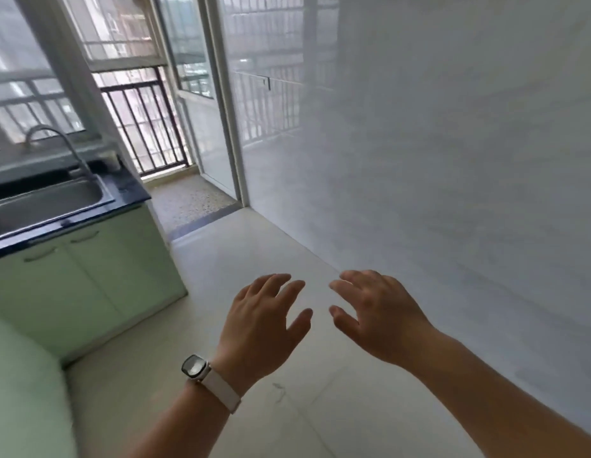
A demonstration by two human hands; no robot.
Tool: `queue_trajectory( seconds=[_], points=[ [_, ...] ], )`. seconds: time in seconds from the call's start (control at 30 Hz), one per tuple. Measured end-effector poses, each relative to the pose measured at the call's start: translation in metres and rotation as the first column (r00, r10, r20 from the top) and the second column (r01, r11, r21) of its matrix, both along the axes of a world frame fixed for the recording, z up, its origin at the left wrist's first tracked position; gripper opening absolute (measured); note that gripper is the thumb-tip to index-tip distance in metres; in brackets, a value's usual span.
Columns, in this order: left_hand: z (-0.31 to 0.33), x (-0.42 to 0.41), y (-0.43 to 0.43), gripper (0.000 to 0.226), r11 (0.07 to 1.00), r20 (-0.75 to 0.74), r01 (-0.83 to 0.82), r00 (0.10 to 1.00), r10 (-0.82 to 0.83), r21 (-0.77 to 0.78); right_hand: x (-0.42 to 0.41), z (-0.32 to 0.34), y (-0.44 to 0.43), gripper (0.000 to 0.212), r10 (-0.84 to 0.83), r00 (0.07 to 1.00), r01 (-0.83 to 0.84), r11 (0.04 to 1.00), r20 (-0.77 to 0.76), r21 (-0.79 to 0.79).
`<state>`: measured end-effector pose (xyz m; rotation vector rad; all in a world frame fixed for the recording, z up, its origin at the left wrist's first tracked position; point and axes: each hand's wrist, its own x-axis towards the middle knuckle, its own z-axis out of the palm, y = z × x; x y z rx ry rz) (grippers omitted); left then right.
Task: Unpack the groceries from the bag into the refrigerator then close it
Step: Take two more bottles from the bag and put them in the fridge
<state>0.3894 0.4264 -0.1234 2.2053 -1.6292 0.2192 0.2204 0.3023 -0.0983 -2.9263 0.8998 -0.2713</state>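
No bag, groceries or refrigerator appear in the head view. My left hand (261,322), with a white watch on its wrist, is held out over the pale tiled floor, fingers spread and relaxed, holding nothing. My right hand (380,312) hovers beside it a short gap away, fingers likewise spread and empty. Both palms face down.
A steel sink (46,203) with a curved tap sits in a dark countertop (129,193) over pale green cabinets (89,276) at left. A glossy white wall (436,160) runs along the right. A glass door (201,127) leads to a railed balcony (145,127) ahead.
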Motion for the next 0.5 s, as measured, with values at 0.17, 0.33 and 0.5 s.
queue_trajectory(
  seconds=[0.17,0.33,0.5],
  points=[
    [-0.012,0.055,0.053,0.054,0.978,-0.088,-0.209,0.974,0.208,0.003,0.080,-0.002,0.019,0.056,0.192,0.981,-0.192,0.981,-0.038,0.009],
    [-0.023,0.093,0.080,0.052,0.932,-0.108,-0.362,0.925,0.364,0.036,0.150,-0.008,0.023,0.057,0.362,0.930,-0.361,0.932,-0.062,0.027],
    [-0.028,0.138,0.089,0.052,0.857,-0.073,-0.513,0.853,0.516,0.057,0.228,-0.017,0.013,0.054,0.533,0.843,-0.530,0.846,-0.076,0.051]
  ],
)
